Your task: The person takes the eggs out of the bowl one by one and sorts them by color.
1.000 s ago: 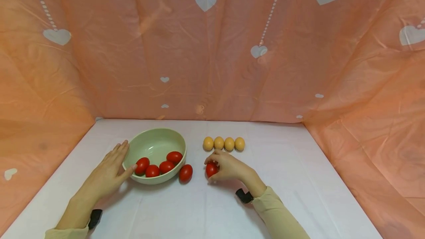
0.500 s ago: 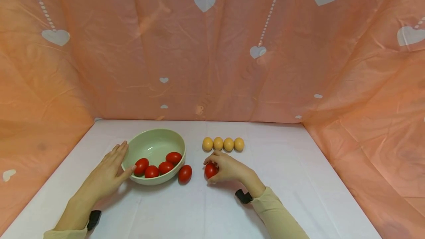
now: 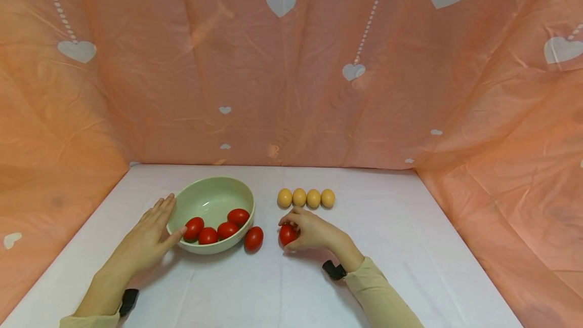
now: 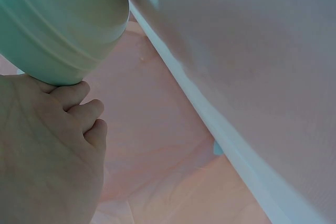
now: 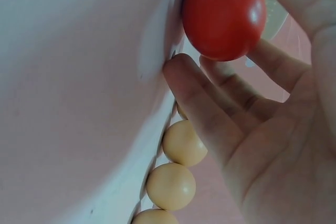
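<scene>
A pale green bowl (image 3: 214, 186) stands left of centre with several red tomatoes (image 3: 208, 235) inside. My left hand (image 3: 144, 239) rests against its left side, fingers fairly straight along the outer wall and the thumb at the near rim; the left wrist view shows those fingertips right at the bowl's wall (image 4: 63, 24). My right hand (image 3: 314, 229) has thumb and fingers curved round a single tomato (image 3: 288, 235), low over the tabletop. Close up in the right wrist view, this tomato (image 5: 224, 17) is smooth and glossy, lying between thumb and fingers.
One more tomato (image 3: 253, 239) lies on the white tabletop (image 3: 237, 292) just right of the bowl. Several yellow egg-shaped balls (image 3: 306, 198) stand in a tight row behind my right hand. Orange cloth (image 3: 255, 90) with white hearts walls the back and sides.
The tomato at my right hand has shifted very slightly left, the fingertips with it. My left hand and the bowl keep their places.
</scene>
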Demonstrator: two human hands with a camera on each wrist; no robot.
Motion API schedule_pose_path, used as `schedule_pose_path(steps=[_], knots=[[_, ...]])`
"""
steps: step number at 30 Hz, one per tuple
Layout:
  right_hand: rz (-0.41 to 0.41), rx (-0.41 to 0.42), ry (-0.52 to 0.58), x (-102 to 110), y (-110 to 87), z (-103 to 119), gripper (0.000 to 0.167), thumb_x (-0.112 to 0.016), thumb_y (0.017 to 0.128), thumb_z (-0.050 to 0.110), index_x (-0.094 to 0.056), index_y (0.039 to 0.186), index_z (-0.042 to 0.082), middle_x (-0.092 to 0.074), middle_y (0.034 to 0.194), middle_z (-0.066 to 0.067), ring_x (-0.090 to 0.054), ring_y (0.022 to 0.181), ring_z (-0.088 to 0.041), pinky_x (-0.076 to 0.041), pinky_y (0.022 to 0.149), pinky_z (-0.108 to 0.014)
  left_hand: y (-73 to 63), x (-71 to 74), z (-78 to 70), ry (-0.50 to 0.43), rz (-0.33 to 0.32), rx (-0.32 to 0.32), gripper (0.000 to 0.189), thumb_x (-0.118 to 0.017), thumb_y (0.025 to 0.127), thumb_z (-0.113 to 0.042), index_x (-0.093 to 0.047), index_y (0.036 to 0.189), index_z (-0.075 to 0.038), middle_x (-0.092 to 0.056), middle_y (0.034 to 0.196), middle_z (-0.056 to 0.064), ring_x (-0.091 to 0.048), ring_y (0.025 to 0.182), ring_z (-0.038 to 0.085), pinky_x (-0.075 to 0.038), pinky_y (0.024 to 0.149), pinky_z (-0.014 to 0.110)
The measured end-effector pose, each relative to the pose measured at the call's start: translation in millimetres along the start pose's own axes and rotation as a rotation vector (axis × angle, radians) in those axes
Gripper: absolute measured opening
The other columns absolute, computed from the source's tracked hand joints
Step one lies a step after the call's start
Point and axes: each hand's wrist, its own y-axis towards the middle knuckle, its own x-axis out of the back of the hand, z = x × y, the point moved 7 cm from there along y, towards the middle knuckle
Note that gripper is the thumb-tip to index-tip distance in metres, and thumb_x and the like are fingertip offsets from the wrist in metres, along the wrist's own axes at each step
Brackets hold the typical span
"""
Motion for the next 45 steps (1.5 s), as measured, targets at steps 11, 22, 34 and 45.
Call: schedule_pose_path(steps=[11, 22, 34, 45], knots=[[0.006, -0.010, 0.024, 0, -0.3, 0, 0.057, -0.094, 0.077, 0.023, -0.070, 0.127, 0.010, -0.055, 0.119, 0.000, -0.063, 0.101, -0.013, -0.054, 0.091, -0.025, 0.0, -0.1, 0.1, 0.004, -0.010, -0.005, 0.084, -0.066, 0.101, -0.040, -0.030, 0.157, 0.012, -0.029, 0.164, 0.031, -0.025, 0.152, 0.051, -0.002, 0.130, 0.042], [0.010, -0.005, 0.041, -1, -0.5, 1, 0.059, -0.093, 0.077, 0.021, -0.069, 0.129, 0.008, -0.056, 0.119, 0.000, -0.062, 0.096, -0.010, -0.054, 0.087, -0.023, -0.5, 0.6, -0.2, -0.004, 0.004, 0.006, 0.084, -0.064, 0.102, -0.041, -0.028, 0.158, 0.011, -0.027, 0.165, 0.031, -0.022, 0.153, 0.050, -0.001, 0.130, 0.043], [0.005, -0.017, 0.018, -1, 0.9, 1, 0.066, -0.091, 0.078, 0.023, -0.064, 0.136, 0.010, -0.056, 0.129, -0.006, -0.060, 0.095, -0.014, -0.052, 0.083, -0.024, -0.3, 1.6, -0.1, -0.012, 0.004, 0.008, 0.085, -0.064, 0.103, -0.042, -0.027, 0.159, 0.010, -0.026, 0.166, 0.030, -0.022, 0.153, 0.050, -0.005, 0.130, 0.048], [-0.107, 0.030, -0.052, 7, 3.3, 13, 0.062, -0.087, 0.084, 0.031, -0.064, 0.137, 0.010, -0.056, 0.142, -0.010, -0.058, 0.127, -0.025, -0.050, 0.109, -0.044, -0.6, 0.8, 0.0, -0.005, 0.006, 0.005, 0.085, -0.064, 0.102, -0.041, -0.027, 0.159, 0.010, -0.026, 0.166, 0.030, -0.022, 0.154, 0.049, -0.002, 0.131, 0.042]])
